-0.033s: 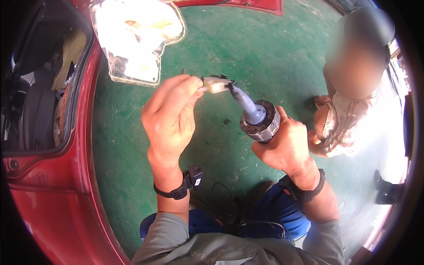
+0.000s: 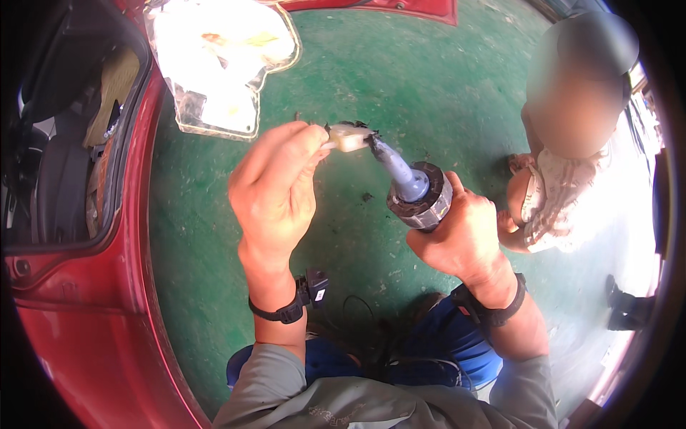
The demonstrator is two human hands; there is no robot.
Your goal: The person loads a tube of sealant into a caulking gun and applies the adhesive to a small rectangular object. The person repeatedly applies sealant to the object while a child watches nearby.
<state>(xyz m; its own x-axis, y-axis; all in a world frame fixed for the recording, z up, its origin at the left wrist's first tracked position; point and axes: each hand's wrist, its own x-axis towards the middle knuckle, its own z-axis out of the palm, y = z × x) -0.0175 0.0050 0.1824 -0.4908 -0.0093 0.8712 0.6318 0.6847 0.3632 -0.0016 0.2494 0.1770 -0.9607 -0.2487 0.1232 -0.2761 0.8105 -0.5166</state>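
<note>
My left hand [image 2: 275, 182] is closed, pinching a small whitish plastic piece [image 2: 350, 141] between thumb and fingertips. Black paste [image 2: 354, 124] sits along the upper edge of that piece. My right hand [image 2: 461, 229] is wrapped round a sealant gun, whose dark ribbed collar [image 2: 421, 204] and tapered blue-grey nozzle [image 2: 400, 171] point up and to the left. The nozzle's tip is smeared black and meets the right end of the plastic piece. The rear of the gun is hidden behind my right hand and forearm.
A red car body [image 2: 86, 322] with an open window runs down the left. At the top left, a bright sheet-like panel [image 2: 221, 79] lies near another red panel [image 2: 379, 6]. A person [image 2: 564, 179] crouches at the right on the green floor [image 2: 429, 64]; a dark shoe [image 2: 625, 311] shows farther right.
</note>
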